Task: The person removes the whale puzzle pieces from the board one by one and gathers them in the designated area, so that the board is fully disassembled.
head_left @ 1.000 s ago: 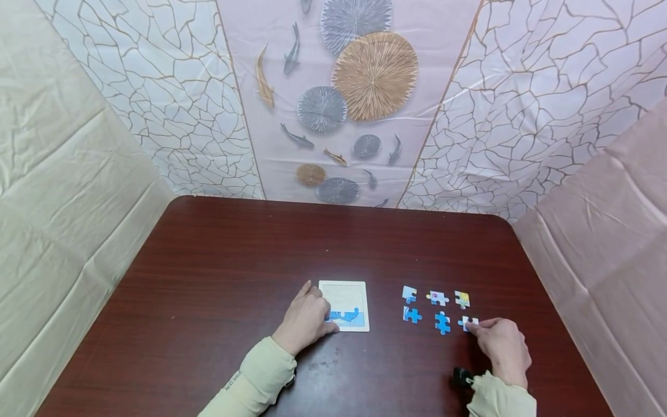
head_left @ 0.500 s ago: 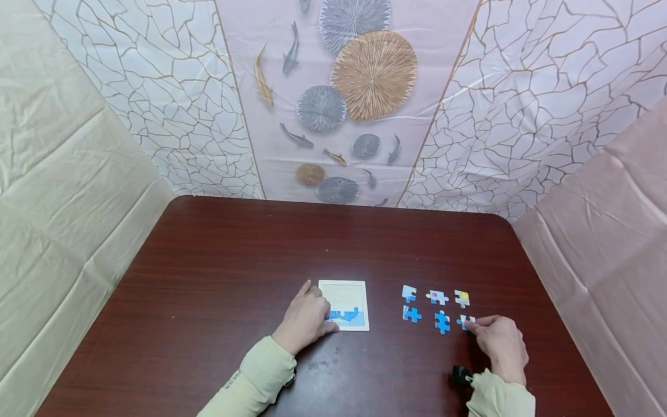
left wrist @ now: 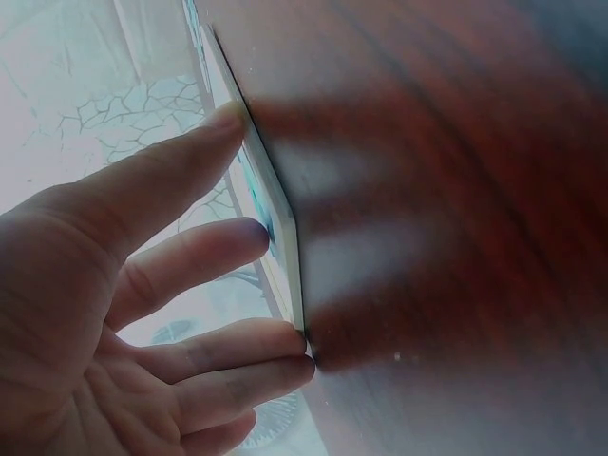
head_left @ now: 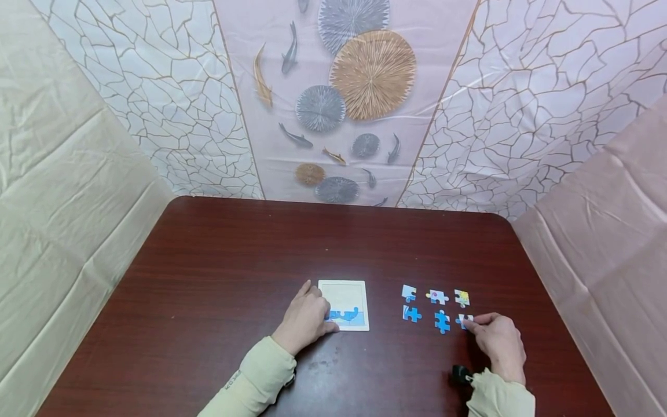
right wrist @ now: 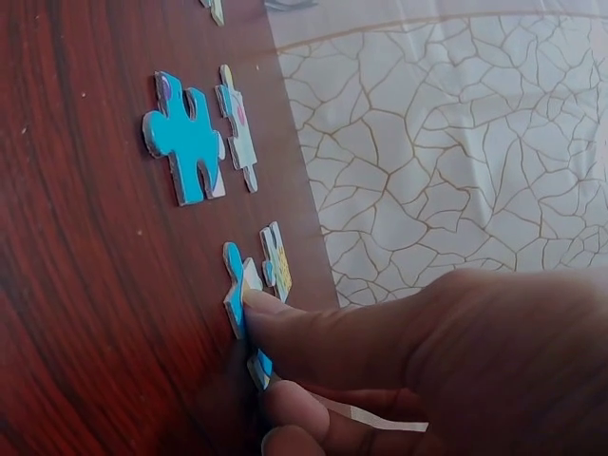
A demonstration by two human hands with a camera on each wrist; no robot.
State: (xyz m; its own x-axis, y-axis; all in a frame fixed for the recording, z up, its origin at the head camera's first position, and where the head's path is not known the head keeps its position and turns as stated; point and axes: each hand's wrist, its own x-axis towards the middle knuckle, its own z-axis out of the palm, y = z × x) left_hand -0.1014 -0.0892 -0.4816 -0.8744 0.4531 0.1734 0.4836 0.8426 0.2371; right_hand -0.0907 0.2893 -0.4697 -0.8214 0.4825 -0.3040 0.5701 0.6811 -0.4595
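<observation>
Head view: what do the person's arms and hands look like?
The left sleeve and right sleeve are pale cream and puffy; dark lettering marks the left one. A black object shows by the right one. The left hand and right hand wear no gloves.

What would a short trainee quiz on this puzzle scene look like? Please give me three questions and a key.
1. Which hand touches the white frame? A) left B) right C) both
2. True or false: the piece with the most yellow lies in the far row, not the near one.
3. How many loose pieces lie right of the frame, counting the one the right hand touches?

Key:
1. A, the left hand
2. True
3. Six
</observation>
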